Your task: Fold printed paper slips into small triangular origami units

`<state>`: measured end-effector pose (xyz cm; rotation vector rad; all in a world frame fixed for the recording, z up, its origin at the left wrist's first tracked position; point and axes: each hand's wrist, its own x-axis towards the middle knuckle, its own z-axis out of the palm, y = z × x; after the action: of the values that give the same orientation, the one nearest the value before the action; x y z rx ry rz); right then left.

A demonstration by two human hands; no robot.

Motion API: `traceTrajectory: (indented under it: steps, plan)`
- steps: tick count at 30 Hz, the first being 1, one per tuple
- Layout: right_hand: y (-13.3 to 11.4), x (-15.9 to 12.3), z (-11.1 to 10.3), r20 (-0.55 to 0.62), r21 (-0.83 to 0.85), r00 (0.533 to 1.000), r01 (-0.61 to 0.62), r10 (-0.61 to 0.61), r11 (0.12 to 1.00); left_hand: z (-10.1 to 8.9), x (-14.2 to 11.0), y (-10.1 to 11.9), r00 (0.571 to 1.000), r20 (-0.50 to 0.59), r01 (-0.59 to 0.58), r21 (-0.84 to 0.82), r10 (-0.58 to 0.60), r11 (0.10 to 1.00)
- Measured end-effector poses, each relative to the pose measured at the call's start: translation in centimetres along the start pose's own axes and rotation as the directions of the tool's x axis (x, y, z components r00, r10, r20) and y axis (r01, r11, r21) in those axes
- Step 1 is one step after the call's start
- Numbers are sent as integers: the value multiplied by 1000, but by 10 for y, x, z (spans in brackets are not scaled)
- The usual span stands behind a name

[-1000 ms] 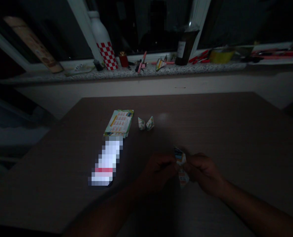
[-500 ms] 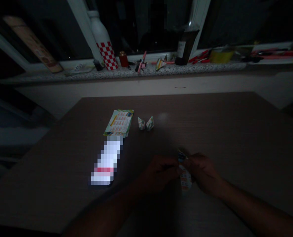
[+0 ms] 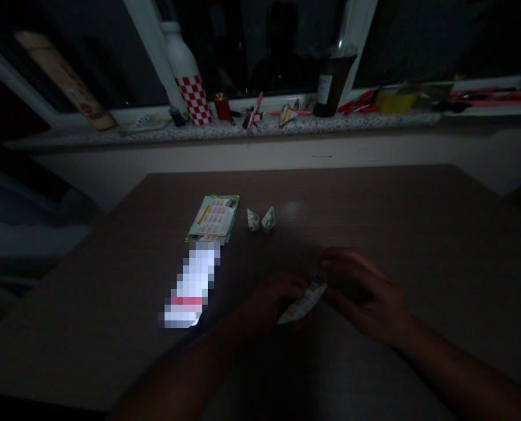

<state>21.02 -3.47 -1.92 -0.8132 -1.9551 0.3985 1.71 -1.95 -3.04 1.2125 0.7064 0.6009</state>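
Note:
My left hand (image 3: 273,301) grips a folded piece of printed paper (image 3: 304,305), pale with orange print and a dark blue patch at its upper end. Just right of the paper, my right hand (image 3: 365,292) has its fingers apart, thumb below, and holds nothing; its thumb tip is close to the paper's edge. Beyond the hands stand two small folded paper pieces (image 3: 261,220), pointed at the top, side by side. Left of these lies a stack of printed cards (image 3: 214,217) with similar orange print. The scene is dim, so the folds are hard to make out.
A lit phone (image 3: 192,286), its screen blurred, lies left of my hands on the wooden table (image 3: 396,210). Behind, the stone windowsill (image 3: 234,130) carries a red-checked white bottle (image 3: 190,82), a dark bottle (image 3: 328,88), a tilted tan cylinder (image 3: 67,82) and several pens.
My right hand has let go of the paper and opened, moving slightly right and up. The paper has turned from near upright to slanted in my left hand.

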Motion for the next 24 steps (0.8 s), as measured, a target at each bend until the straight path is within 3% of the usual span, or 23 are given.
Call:
traceTrajectory:
  steps: [3,5,7,9,10,12,15,17,24]
  plan:
    - [3,3,-1,37,25,986,159,-160,987,-5,-1,4,990,117,100,-158,-82,982]
    - [4,4,-3,36,32,980,194,-196,980,-10,-4,13,992,100,88,-108,-77,990]
    - [5,5,-7,48,-3,982,180,-180,984,-17,-9,24,1000,-18,5,107,-3,994]
    - [5,6,-12,73,-54,985,158,-154,986,-21,-14,34,980,-129,-111,279,152,954]
    - [5,7,-13,82,-78,986,151,-145,985,-22,-16,36,966,-137,-158,349,218,923]
    - [4,8,-15,96,-104,985,155,-145,982,-20,-18,37,950,-55,-233,530,307,815]
    - [3,9,-15,114,-98,979,180,-169,979,-12,-16,30,907,93,-320,785,410,530]
    - [2,9,-14,125,-88,979,175,-164,981,-9,-14,24,896,136,-330,840,423,430]
    - [-9,9,-8,80,49,990,116,-120,992,-6,-15,22,894,148,-307,890,422,338]
